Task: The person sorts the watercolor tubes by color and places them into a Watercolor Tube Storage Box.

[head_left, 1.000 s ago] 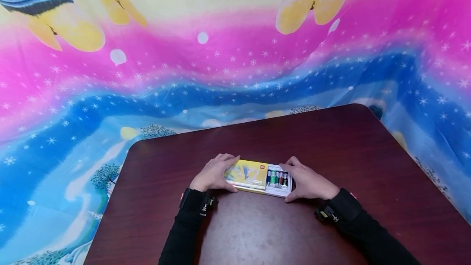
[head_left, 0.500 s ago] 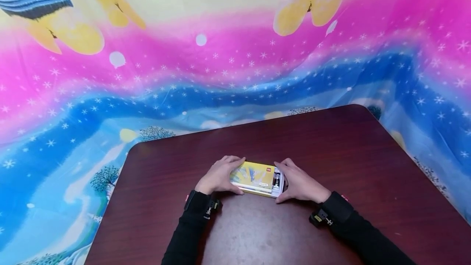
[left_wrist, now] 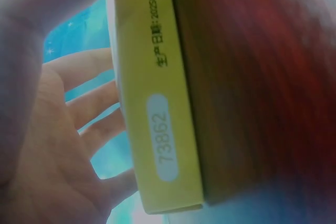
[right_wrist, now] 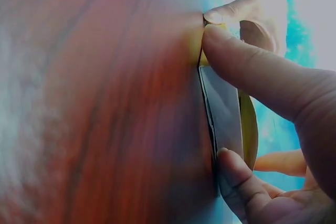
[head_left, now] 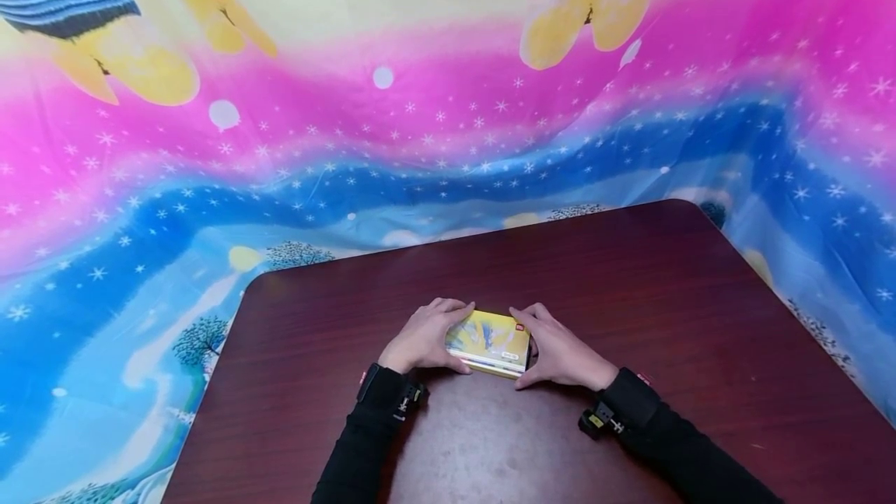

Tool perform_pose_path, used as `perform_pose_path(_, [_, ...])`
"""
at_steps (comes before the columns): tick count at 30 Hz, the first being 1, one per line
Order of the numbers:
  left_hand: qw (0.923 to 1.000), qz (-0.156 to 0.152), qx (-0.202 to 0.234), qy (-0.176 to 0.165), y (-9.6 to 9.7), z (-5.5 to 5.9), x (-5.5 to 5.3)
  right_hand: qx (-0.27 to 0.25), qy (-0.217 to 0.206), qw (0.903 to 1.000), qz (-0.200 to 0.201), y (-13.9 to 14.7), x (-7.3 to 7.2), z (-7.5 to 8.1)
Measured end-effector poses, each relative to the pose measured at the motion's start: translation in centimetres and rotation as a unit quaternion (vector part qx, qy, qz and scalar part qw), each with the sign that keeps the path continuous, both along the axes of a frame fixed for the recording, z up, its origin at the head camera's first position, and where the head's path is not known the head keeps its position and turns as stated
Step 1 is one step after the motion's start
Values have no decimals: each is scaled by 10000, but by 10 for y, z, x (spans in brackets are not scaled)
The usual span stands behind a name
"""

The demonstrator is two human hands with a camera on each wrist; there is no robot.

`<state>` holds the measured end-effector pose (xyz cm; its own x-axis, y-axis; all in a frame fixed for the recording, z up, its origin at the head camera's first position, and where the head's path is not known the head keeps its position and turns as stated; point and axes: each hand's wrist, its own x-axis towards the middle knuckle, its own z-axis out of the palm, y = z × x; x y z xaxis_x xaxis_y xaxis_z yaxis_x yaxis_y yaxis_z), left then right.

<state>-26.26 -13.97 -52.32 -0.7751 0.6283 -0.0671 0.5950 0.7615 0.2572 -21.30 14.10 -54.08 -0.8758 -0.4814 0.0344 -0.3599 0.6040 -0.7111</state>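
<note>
A flat yellow paint box (head_left: 490, 339) with a blue-and-white picture lies on the table between both hands. My left hand (head_left: 420, 341) grips its left end, thumb at the near edge and fingers at the far edge. At the right end, my right hand (head_left: 565, 350) holds the box between thumb and fingers. Printed digits and a white label show on the yellow end face (left_wrist: 157, 87) in the left wrist view. The right wrist view shows the pale end of the inner tray (right_wrist: 223, 108) between thumb and fingers. The paint tubes are hidden inside the box.
The dark red-brown wooden table (head_left: 630, 271) has rounded far corners. Behind it hangs a colourful cloth (head_left: 448, 123) with snowflakes and cartoon figures. Each wrist carries a small black camera on a strap.
The right hand has moved left, pushing the tray of paint tubes into the yellow sleeve until the tubes went out of sight. The left hand and sleeve shifted slightly right.
</note>
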Motion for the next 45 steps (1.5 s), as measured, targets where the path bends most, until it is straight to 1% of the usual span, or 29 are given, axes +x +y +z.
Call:
perform_pose_path(4, [10000,-2,1,-11,0,0,0,-91,23,9999,86,-1,2,1])
perform_pose_path(10, [10000,-24,-1,-33,0,2,0,-69,191,9997,140,-3,2,1])
perform_pose_path(14, [10000,-26,9,-13,0,0,0,-29,279,9996,104,-5,2,1])
perform_pose_path(21, [9999,-61,113,66,-1,-1,-2,127,282,9995,-12,-6,2,2])
perform_pose_path(26, [9997,-61,222,31,-3,-1,-2,204,312,9993,-100,-6,1,1])
perform_pose_path(28, [9995,-59,319,-50,-5,-2,-3,222,302,9992,-134,-5,2,0])
perform_pose_path(31, [9975,-3,629,-328,-10,-4,-3,228,274,9993,-149,-5,3,-1])
perform_pose_path(35, [9921,191,1031,-693,-21,-5,-5,274,250,9992,-167,-4,4,-1])
perform_pose_path(37, [9888,321,1209,-818,-28,-4,-6,322,243,9990,-204,-5,4,-1])
perform_pose_path(41, [9850,568,1310,-973,-39,-4,-8,398,196,9987,-253,-5,5,1])
perform_pose_path(45, [9861,591,1198,-985,-45,-5,-10,420,181,9985,-295,-6,5,1])
